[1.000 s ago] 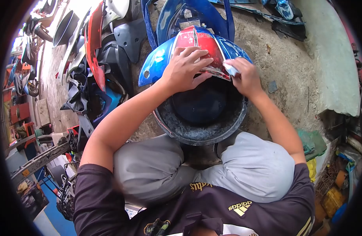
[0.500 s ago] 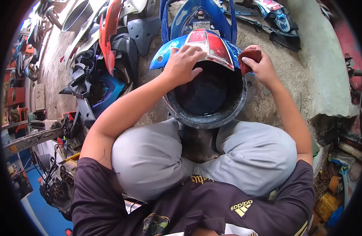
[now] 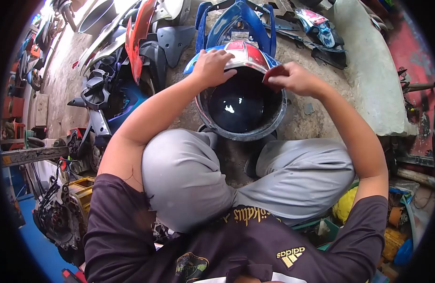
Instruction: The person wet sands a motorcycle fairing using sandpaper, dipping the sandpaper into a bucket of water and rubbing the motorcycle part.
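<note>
A glossy blue, red and white motorcycle body panel (image 3: 253, 53) lies across the far rim of a black bucket (image 3: 249, 135) holding dark liquid. My left hand (image 3: 209, 69) rests on the panel's left part, fingers extended over it and thumb spread away above the bucket. Between the fingers and thumb of my right hand (image 3: 297, 79) is a folded piece of dark red sandpaper (image 3: 274, 75), at the panel's lower right edge. The fingers' far side is hidden.
Beyond the bucket stands a blue motorcycle fairing (image 3: 241, 21). Loose panels, including an orange one (image 3: 138, 40), are piled on the left. A light concrete ledge (image 3: 363, 80) runs along the right. An engine (image 3: 61, 217) sits at lower left.
My right hand has moved left with the sandpaper, from beyond the panel's right side to its lower right edge. The panel appears more tilted; my left hand stays on it.
</note>
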A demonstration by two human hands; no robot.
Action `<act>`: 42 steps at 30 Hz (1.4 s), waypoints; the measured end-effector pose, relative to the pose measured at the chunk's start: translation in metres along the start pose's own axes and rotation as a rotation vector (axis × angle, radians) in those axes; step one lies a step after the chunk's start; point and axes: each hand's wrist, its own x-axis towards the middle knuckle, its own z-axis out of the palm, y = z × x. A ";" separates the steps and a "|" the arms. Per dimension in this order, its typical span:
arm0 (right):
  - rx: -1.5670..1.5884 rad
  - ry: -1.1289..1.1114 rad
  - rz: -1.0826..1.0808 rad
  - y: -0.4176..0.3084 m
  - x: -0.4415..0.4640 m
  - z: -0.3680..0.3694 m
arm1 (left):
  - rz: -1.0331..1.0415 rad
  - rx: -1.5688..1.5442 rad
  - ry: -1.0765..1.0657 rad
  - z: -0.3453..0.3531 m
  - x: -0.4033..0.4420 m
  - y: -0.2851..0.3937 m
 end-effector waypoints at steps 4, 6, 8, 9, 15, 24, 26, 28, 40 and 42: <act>-0.659 -0.244 0.171 0.016 0.017 0.054 | 0.022 -0.028 0.046 0.010 -0.008 -0.020; -0.973 -0.391 0.305 0.031 0.038 0.081 | 0.081 -0.048 0.054 0.015 -0.010 -0.023; -1.034 -0.405 0.320 0.072 0.083 0.104 | 0.051 -0.071 0.022 0.021 -0.004 -0.022; -1.067 -0.412 0.330 0.096 0.104 0.113 | 0.010 -0.129 0.009 0.021 0.001 -0.021; -0.832 0.015 0.398 0.158 0.149 0.152 | -0.078 -0.115 0.032 0.037 0.034 -0.024; -0.610 -0.184 0.433 0.207 0.157 0.185 | 0.027 -0.110 0.215 0.061 0.037 -0.042; -0.608 -0.106 0.507 0.204 0.152 0.181 | 0.078 -0.097 0.247 0.060 0.040 -0.048; -0.714 -0.265 0.443 0.223 0.161 0.183 | 0.108 -0.077 0.282 0.051 0.042 -0.045; -0.750 -0.102 0.205 0.107 0.127 0.091 | 0.216 -0.076 0.480 0.001 0.022 -0.040; -0.700 -0.143 0.174 0.061 0.090 0.071 | 0.257 -0.042 0.490 -0.002 0.009 -0.032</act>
